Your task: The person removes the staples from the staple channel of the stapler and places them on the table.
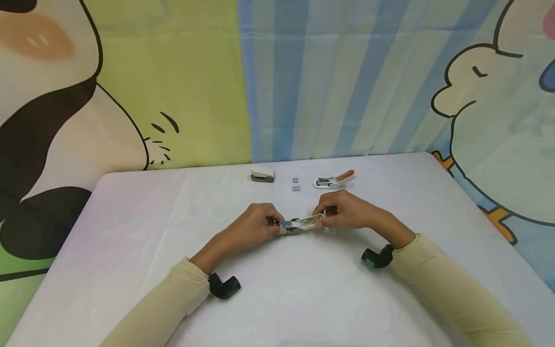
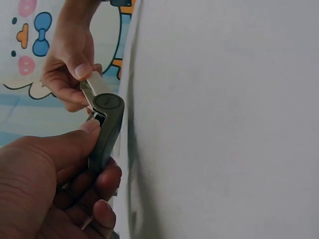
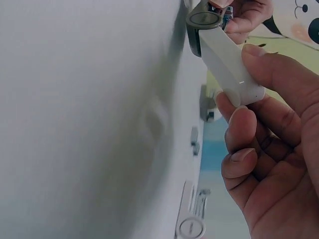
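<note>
The left hand has its thumb and curled fingers clamped on the dark grey base of a stapler, with no gap between grip and body; the right hand pinches the far end of that stapler's pale upper arm between thumb and fingers, its other fingers loosely bent. The stapler is unfolded between them, at the middle of the white table, the left hand at its nine o'clock and the right at about three; whether it touches the cloth I cannot tell. Straight out at twelve o'clock lie two small grey blocks, one just behind the other and apart. Between ten and eleven o'clock sits one folded white-and-grey stapler; between one and two, one unfolded stapler with a peach arm, making three staplers in all. Toward eight and four o'clock are two black wrist devices, one by each of two beige sleeves.
</note>
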Motion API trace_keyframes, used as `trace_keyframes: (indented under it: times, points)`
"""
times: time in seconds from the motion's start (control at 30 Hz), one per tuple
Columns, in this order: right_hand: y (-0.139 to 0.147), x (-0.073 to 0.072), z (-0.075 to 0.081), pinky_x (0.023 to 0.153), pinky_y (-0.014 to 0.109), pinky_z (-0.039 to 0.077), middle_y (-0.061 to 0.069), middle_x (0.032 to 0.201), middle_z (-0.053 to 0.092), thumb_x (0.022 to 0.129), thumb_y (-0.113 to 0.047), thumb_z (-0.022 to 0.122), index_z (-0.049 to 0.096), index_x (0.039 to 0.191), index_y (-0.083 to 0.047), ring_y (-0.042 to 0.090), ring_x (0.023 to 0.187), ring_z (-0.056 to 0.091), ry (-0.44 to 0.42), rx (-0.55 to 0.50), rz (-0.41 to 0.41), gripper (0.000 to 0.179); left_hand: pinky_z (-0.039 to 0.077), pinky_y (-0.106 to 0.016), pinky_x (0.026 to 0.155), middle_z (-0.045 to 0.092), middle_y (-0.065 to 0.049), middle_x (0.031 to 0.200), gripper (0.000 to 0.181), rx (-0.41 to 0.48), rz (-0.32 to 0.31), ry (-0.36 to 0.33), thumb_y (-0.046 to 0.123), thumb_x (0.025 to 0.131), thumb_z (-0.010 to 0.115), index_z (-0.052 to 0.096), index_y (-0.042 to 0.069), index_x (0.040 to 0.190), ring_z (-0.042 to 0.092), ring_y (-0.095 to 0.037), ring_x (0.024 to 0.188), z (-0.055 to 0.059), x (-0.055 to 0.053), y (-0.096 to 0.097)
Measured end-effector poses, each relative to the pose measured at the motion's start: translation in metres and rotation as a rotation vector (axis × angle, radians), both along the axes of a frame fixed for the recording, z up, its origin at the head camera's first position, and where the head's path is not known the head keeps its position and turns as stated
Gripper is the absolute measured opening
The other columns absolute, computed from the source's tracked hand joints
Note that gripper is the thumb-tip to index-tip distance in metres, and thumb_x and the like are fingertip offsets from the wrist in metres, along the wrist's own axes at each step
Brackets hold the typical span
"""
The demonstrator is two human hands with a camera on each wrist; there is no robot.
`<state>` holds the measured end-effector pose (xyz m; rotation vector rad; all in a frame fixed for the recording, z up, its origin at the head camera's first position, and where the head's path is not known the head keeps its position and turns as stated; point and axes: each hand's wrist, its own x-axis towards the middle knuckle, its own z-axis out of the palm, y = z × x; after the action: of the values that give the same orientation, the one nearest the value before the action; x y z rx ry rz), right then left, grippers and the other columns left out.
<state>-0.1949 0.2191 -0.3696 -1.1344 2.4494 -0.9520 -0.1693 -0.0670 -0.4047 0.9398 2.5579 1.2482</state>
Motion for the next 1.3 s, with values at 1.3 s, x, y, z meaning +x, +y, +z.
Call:
trace_keyframes:
  times: [1.3]
  points:
    - [0.098,-0.035,0.000,0.057,0.030,0.044,0.002,0.086,0.062,0.091,-0.015,0.071,0.072,0.110,-0.004,0.019,0.065,0.052,0.045,0.086,-0.348,0.022,0.046,-0.030,0.090,0.068,-0.005,0.107,0.024,-0.068,0.022,0.003,0.018,0.091,0.071,0.072,0.005,0.111,0.060,-0.016,0.104,-0.010,-0.082,0.116]
